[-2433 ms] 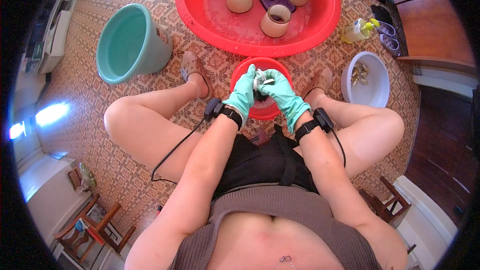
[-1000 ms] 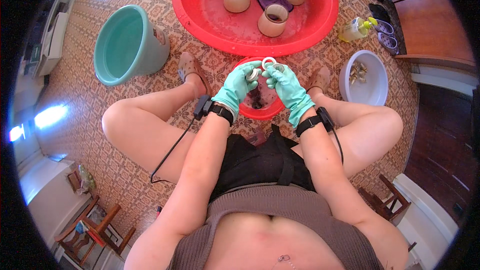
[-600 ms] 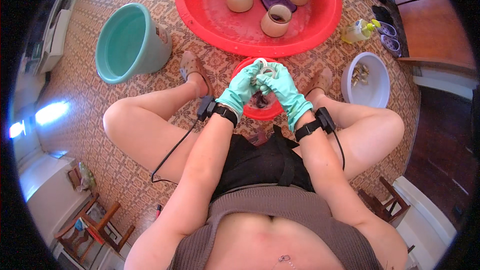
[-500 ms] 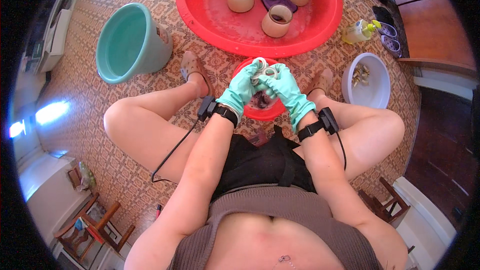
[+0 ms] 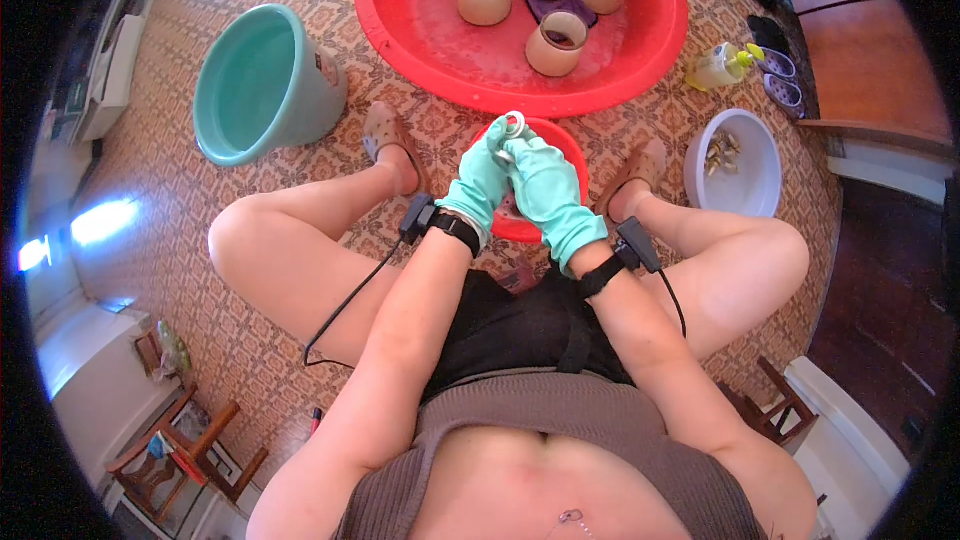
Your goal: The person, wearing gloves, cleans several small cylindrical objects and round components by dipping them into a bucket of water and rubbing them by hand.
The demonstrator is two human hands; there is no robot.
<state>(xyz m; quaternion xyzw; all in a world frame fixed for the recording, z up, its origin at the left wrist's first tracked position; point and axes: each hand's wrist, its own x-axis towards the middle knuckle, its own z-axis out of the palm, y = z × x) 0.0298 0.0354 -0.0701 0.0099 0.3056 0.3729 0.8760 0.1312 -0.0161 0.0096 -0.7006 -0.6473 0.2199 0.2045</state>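
Both my hands wear mint-green rubber gloves and meet over a small red basin [image 5: 574,152] on the floor between my feet. Held up at my fingertips is a white ring [image 5: 515,124]; anything more inside the gloves is hidden. My left hand [image 5: 483,180] is closed, pinching the ring from the left. Pressed against it, my right hand [image 5: 545,185] is closed too, its fingers curled over the same spot. The gloves cover most of the small basin's inside.
Beyond stands a large red tub [image 5: 430,65] with several beige cup-shaped shades [image 5: 556,48] and a dark purple cloth [image 5: 538,2]. To the left is a teal bucket [image 5: 325,90]; to the right, a lavender basin [image 5: 762,175] with small brass-coloured pieces [image 5: 722,152] and a pump bottle [image 5: 715,68].
My right hand has moved left and closed in against my left hand. Several white rings showed between the gloves earlier; now mainly one shows on top. The small basin's dark contents are more covered.
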